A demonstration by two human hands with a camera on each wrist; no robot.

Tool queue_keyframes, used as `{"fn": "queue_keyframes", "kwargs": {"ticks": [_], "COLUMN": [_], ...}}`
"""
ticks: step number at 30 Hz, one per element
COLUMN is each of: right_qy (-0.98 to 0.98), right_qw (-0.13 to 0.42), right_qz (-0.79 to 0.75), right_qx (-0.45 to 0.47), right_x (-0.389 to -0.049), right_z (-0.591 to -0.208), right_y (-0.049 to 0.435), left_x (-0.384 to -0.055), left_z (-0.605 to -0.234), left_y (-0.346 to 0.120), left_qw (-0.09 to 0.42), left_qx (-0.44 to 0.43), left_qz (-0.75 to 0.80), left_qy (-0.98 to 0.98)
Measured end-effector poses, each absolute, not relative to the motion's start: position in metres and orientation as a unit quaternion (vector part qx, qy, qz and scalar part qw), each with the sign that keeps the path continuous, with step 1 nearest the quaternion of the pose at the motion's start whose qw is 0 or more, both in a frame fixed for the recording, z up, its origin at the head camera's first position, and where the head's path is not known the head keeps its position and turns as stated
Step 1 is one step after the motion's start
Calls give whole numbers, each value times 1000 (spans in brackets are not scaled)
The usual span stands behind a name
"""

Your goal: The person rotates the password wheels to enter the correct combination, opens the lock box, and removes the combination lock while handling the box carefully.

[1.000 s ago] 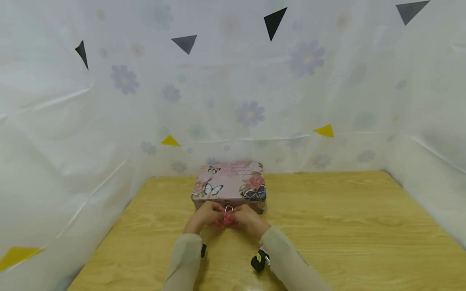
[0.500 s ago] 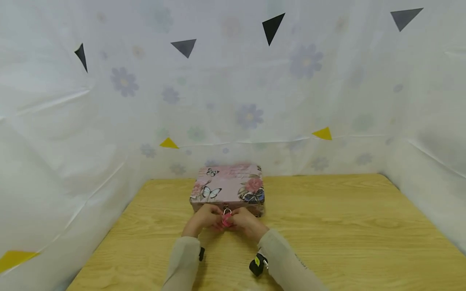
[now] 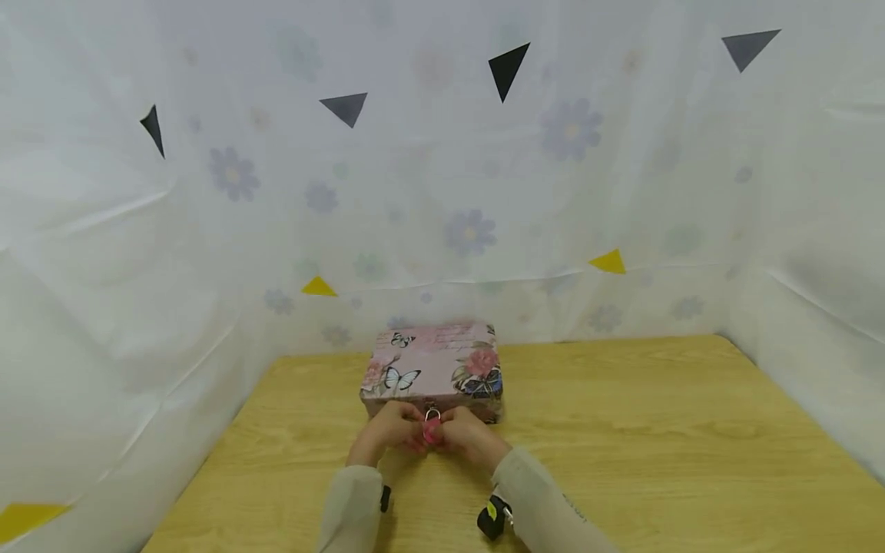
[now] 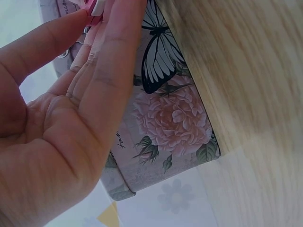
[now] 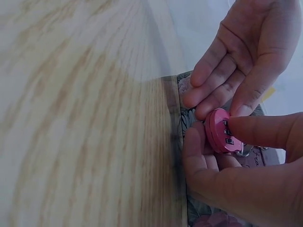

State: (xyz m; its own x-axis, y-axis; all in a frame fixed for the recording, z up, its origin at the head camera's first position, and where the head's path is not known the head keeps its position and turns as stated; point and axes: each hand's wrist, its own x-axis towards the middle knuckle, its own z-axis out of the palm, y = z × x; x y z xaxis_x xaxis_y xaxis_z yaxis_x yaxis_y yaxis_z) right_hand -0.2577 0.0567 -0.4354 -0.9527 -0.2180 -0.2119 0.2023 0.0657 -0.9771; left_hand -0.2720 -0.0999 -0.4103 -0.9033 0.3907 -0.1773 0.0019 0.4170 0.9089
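Observation:
A pink combination padlock (image 5: 218,130) with number dials and a metal shackle (image 3: 432,415) is at the clasp on the front of a pink box (image 3: 432,361) printed with butterflies and roses. My right hand (image 3: 473,439) pinches the padlock, thumb over the dials and curled fingers behind, as the right wrist view shows. From the other side my left hand (image 3: 390,430) holds its edge between thumb and fingertips. In the left wrist view, only a bit of the pink padlock (image 4: 94,14) shows at the top, beyond the left thumb (image 4: 52,40). The box lid is down.
The box stands near the back edge of a wooden table (image 3: 622,445). White flowered sheeting (image 3: 442,169) with dark and yellow triangles rises behind and at both sides. A black wrist device (image 3: 492,518) hangs beneath the right sleeve (image 3: 546,499).
The whole scene sits lower in the head view as the camera tilts up. Both hands stay on the padlock, with only slight finger movement visible.

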Motion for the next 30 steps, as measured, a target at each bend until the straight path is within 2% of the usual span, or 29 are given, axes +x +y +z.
{"fn": "queue_keyframes", "kwargs": {"ticks": [8,13,30], "right_qy": [746,733,726], "right_qw": [132,129,131], "right_qz": [-652,-668,-675], "right_qx": [-16,-24,-3], "right_x": [-258,-256,-261], "right_z": [-440,-444,-443], "right_y": [66,59,50], "left_x": [-272,-270,-272], "left_z": [-416,-418,-413], "left_y": [-91,-98,-101], "left_qw": [188,172,173], "left_qx": [139,150,126], "left_qz": [535,527,516], "left_qy": [812,819,829]}}
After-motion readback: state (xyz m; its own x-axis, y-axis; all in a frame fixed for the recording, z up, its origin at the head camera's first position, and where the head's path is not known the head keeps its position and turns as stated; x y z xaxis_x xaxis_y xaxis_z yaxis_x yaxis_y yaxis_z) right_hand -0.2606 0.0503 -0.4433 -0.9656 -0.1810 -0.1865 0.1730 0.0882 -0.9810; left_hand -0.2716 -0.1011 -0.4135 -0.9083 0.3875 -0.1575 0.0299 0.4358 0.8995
